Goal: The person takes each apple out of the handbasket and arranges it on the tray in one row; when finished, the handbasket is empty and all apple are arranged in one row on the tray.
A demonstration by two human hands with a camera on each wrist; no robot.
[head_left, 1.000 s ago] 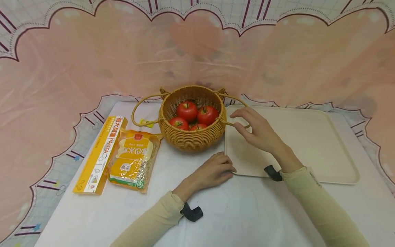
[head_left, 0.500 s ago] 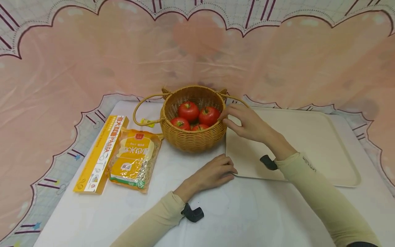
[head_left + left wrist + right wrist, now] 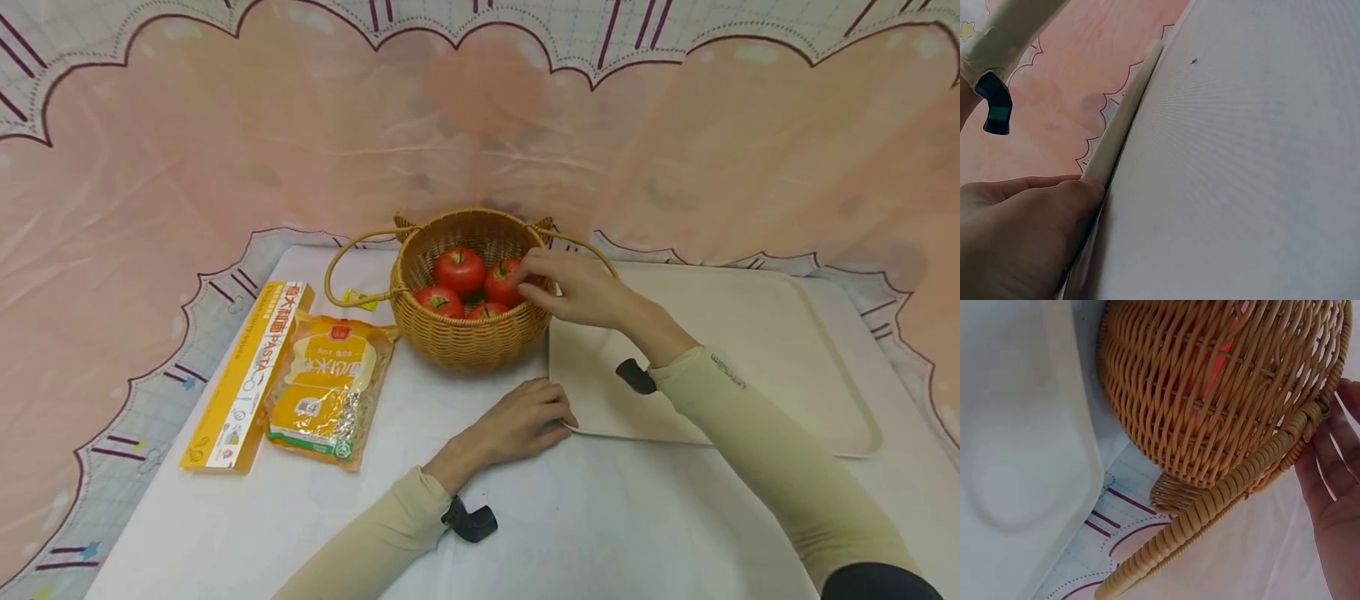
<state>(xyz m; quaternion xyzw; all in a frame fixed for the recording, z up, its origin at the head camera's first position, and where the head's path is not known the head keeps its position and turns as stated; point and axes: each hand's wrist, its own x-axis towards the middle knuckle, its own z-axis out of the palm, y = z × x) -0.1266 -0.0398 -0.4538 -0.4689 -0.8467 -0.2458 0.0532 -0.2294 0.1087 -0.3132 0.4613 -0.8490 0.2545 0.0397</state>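
A round wicker basket [image 3: 472,346] with looped side handles and two ear-like points stands at the back middle. Several red apples [image 3: 459,271] lie inside it. My right hand [image 3: 581,289] reaches over the basket's right rim, its bent fingers at the right-hand apple [image 3: 501,282]; whether they touch it is hidden. In the right wrist view, the hand [image 3: 1337,478] shows at the rim beyond the wrapped handle [image 3: 1210,503], fingers spread apart. At the near left corner of a cream tray [image 3: 720,350], my left hand [image 3: 517,421] pinches the edge, seen close in the left wrist view.
A yellow and white pasta box [image 3: 243,379] lies at the left, beside an orange plastic food bag [image 3: 326,387]. A small yellow packet [image 3: 362,300] sits left of the basket. A patterned pink curtain [image 3: 337,125] hangs behind the white table [image 3: 600,517].
My right hand has moved left from the basket's right handle, over the rim and to the apples. The left hand stays at the tray corner.
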